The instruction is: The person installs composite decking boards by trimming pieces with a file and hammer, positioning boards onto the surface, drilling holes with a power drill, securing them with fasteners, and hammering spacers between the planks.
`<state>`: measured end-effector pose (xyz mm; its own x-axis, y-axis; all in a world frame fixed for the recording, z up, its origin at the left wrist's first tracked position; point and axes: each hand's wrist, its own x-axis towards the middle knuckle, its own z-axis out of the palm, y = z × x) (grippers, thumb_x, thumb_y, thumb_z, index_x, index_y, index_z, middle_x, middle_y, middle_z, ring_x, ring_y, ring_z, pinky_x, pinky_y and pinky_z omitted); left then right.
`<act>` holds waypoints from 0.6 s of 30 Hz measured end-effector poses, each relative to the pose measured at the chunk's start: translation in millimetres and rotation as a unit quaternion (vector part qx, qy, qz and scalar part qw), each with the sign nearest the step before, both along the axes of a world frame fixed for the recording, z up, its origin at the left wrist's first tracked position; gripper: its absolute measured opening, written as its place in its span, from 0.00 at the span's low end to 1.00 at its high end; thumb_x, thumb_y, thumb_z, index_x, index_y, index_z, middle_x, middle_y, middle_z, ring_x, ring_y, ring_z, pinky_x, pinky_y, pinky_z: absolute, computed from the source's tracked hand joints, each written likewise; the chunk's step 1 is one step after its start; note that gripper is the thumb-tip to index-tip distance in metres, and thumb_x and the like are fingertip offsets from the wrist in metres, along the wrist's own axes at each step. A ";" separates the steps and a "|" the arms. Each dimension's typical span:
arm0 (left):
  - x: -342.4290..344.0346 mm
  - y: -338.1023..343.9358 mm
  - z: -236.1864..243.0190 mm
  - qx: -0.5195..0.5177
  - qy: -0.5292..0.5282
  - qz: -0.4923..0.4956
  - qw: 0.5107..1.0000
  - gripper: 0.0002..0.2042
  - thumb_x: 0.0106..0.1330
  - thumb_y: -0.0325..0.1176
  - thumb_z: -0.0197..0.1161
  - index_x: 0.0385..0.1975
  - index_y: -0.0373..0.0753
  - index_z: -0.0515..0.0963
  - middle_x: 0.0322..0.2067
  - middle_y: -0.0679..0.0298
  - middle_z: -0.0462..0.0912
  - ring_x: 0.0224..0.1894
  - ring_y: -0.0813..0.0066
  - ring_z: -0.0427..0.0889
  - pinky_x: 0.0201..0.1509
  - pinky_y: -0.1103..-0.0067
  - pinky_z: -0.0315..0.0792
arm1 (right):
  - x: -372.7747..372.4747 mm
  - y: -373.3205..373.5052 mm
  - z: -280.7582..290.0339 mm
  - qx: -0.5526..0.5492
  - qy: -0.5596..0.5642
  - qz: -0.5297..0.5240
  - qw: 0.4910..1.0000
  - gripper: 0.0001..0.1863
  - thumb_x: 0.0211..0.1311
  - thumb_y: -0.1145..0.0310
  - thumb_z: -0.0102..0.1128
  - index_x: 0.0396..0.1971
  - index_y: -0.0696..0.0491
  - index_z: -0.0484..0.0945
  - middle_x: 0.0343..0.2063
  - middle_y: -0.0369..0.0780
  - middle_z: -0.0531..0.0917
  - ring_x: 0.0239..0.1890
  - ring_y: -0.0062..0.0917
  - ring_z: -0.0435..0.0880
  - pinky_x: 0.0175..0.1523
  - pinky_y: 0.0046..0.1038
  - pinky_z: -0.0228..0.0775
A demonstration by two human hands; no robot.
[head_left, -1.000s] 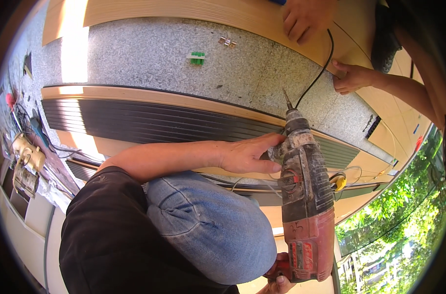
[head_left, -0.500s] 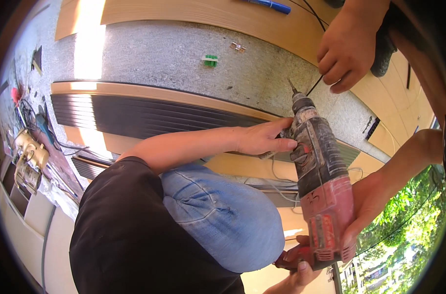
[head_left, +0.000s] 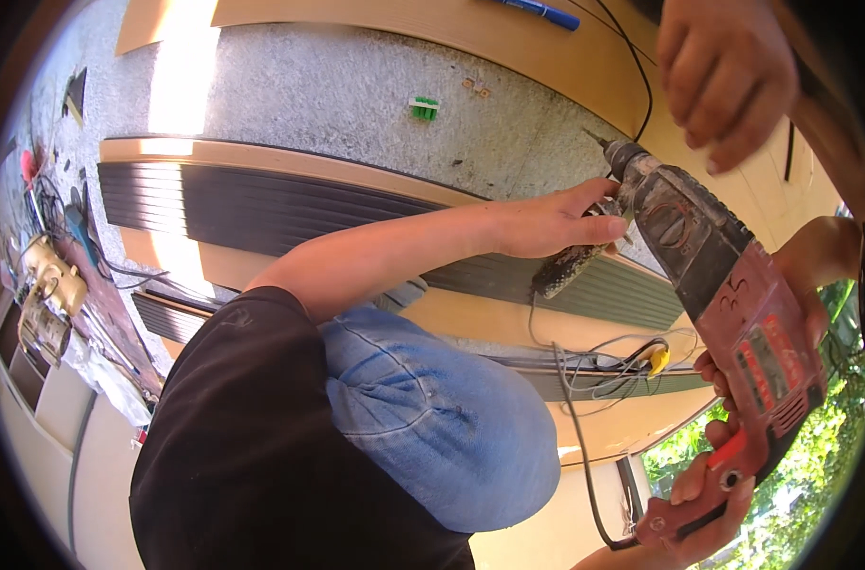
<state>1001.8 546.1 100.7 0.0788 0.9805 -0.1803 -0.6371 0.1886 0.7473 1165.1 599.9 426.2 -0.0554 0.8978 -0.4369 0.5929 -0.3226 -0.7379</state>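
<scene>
A dusty red and black rotary hammer drill (head_left: 765, 332) lies across the right half of the view, its thin bit (head_left: 594, 137) pointing to the upper left. My left hand (head_left: 565, 223) is closed around its dark, dirty side handle (head_left: 560, 275). My right hand (head_left: 703, 508) wraps the red rear handle near the lower edge. A co-worker's hand (head_left: 807, 294) supports the drill body from the right, partly hidden behind it. Another hand (head_left: 731, 81) of that person hovers at the top right, blurred, with no object visible in it.
Dark ribbed panels (head_left: 290, 218) with tan edges lie on the grey floor (head_left: 309, 85). A green and white clip of plugs (head_left: 424, 108), a blue marker (head_left: 541, 13) and tangled cable with a yellow piece (head_left: 658, 361) are about. Blue denim (head_left: 442, 418) bulges below my left arm.
The drill has shifted right and slightly up, with both my hands still on it. The co-worker's upper hand has moved up and right. The yellow piece among the cables now shows.
</scene>
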 end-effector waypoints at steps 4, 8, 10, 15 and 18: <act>5.2 -35.4 -45.4 -0.067 -0.019 0.025 0.997 0.39 0.78 0.60 0.50 0.73 0.31 0.52 0.67 0.47 0.70 0.63 0.58 0.78 0.67 0.72 0.68 | -14.0 25.1 7.1 -0.172 0.093 -0.015 0.981 0.43 0.67 0.52 0.65 0.64 0.74 0.61 0.34 0.49 0.82 0.30 0.30 0.84 0.26 0.30 0.81; -16.4 -49.8 -66.4 -0.090 0.412 0.037 0.906 0.11 0.72 0.33 0.60 0.48 0.35 0.80 0.61 0.52 0.74 0.56 0.57 0.81 0.61 0.65 0.74 | -16.9 31.7 -3.5 -0.162 0.105 0.011 0.981 0.41 0.72 0.51 0.57 0.68 0.71 0.56 0.42 0.53 0.82 0.30 0.31 0.84 0.27 0.27 0.82; -27.1 -46.1 -81.0 -0.062 0.552 0.047 0.830 0.10 0.66 0.30 0.62 0.45 0.36 0.80 0.62 0.53 0.74 0.53 0.57 0.82 0.57 0.65 0.75 | -27.1 31.6 -15.0 -0.056 0.130 0.056 0.988 0.39 0.74 0.52 0.56 0.69 0.68 0.56 0.50 0.56 0.80 0.31 0.31 0.84 0.29 0.23 0.82; -38.9 -19.3 -103.8 0.008 0.759 0.025 0.651 0.07 0.56 0.28 0.63 0.34 0.38 0.82 0.61 0.57 0.74 0.43 0.63 0.83 0.46 0.68 0.75 | -6.5 41.9 -5.2 -0.042 0.207 0.123 0.970 0.42 0.71 0.54 0.62 0.75 0.54 0.51 0.68 0.57 0.66 0.56 0.42 0.82 0.55 0.31 0.80; -39.8 -10.9 -107.9 0.009 0.781 0.031 0.624 0.05 0.57 0.28 0.63 0.32 0.39 0.83 0.61 0.57 0.74 0.43 0.63 0.83 0.45 0.68 0.75 | -11.8 44.4 -2.1 -0.001 0.169 0.116 0.979 0.39 0.72 0.54 0.60 0.74 0.54 0.54 0.66 0.56 0.69 0.56 0.41 0.82 0.57 0.31 0.79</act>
<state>962.0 535.1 -7.1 -0.2169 0.9760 0.0210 0.8648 0.1821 0.4678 1153.3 644.3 424.2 -0.3990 0.8435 -0.3597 0.3732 -0.2089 -0.9039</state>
